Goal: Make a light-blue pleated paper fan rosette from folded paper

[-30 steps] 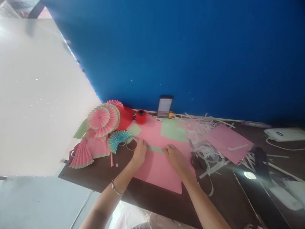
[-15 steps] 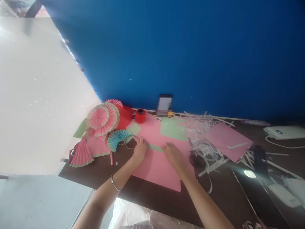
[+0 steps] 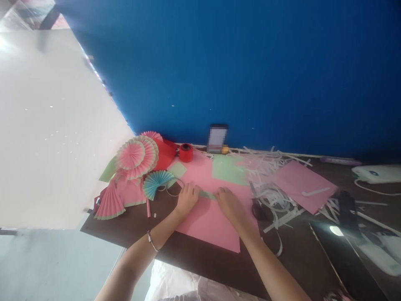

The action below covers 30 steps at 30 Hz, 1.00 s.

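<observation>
A narrow green paper strip (image 3: 206, 195) lies across a large pink paper sheet (image 3: 213, 225). My left hand (image 3: 188, 199) has its fingers closed on the strip's left end, and my right hand (image 3: 227, 202) is closed on its right end. A short stretch of green shows between the two hands; my fingers cover the ends. Left of my left hand is a blue pleated paper fan (image 3: 156, 184), beside a pair of scissors (image 3: 175, 188) partly hidden by the fan. A small green paper piece (image 3: 177, 169) lies beyond my left hand.
Pink-and-green paper rosettes (image 3: 134, 156) and a pink pleated fan (image 3: 109, 202) are at the left. A red tape roll (image 3: 186, 153) stands behind. White paper strips (image 3: 272, 196), a pink sheet (image 3: 305, 186) and a dark phone-like slab (image 3: 341, 255) lie right. A blue wall (image 3: 234, 75) borders the table.
My left hand has slid right along the green strip, towards my right hand, so less of the strip shows between them. The right hand stays nearly in place. The view has shifted slightly.
</observation>
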### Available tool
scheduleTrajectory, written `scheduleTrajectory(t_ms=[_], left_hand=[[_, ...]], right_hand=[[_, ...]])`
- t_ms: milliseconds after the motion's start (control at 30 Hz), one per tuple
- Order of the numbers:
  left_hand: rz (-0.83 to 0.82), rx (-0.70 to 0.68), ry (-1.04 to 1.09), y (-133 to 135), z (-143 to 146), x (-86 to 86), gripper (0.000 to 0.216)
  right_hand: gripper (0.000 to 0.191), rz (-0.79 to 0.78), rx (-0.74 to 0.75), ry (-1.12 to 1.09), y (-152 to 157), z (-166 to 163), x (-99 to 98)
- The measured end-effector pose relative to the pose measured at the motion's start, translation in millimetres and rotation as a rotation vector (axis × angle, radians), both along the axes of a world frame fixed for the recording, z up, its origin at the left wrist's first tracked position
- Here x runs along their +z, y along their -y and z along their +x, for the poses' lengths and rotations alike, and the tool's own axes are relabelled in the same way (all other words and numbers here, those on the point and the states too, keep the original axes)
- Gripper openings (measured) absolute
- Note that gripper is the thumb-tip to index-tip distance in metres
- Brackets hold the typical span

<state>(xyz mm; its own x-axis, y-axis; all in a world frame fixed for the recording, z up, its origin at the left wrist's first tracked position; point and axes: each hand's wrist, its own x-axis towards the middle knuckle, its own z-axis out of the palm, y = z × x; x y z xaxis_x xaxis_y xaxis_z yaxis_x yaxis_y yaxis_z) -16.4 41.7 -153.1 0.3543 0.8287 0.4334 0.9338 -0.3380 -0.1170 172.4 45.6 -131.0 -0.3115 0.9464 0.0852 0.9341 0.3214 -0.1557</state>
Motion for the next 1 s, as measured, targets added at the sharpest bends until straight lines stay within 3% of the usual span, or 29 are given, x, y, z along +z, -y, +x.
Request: scheduleTrajectory(t_ms=[100,167,367,600,800,900,1000], left_hand=[[0.045,-0.203,-0.007,8,5,0.8,0.023],[-0.009,-0.260,-0.037,15,7,-0.2,0.027],[-0.233,-0.245,-0.064,28,5,-1.8,0.043],[-0.336,-0.265,-0.002,33,5,4.6,0.050],[-0.373,-0.258,0.005,33,7,5.8,0.052],[-0.381,-0.265,0.017,34,6,4.3,0.055],[-0.394,-0.292,0.037,36,5,3.5,0.059]], right_hand=[[0.025,0.043,0.056,0.007,1,1,0.4],[0.025,0.052,0.061,0.004,1,1,-0.5],[0.023,0.014,0.004,-0.024,0,0,-3.5],[0.026,0.046,0.004,-0.006,1,0,-5.1],[0.026,0.099,-0.044,0.035,15,-10,13.0],[0.035,0.164,0.066,0.002,31,-23,11.8],[0.043,0.119,0.221,-0.066,44,-33,-4.2]])
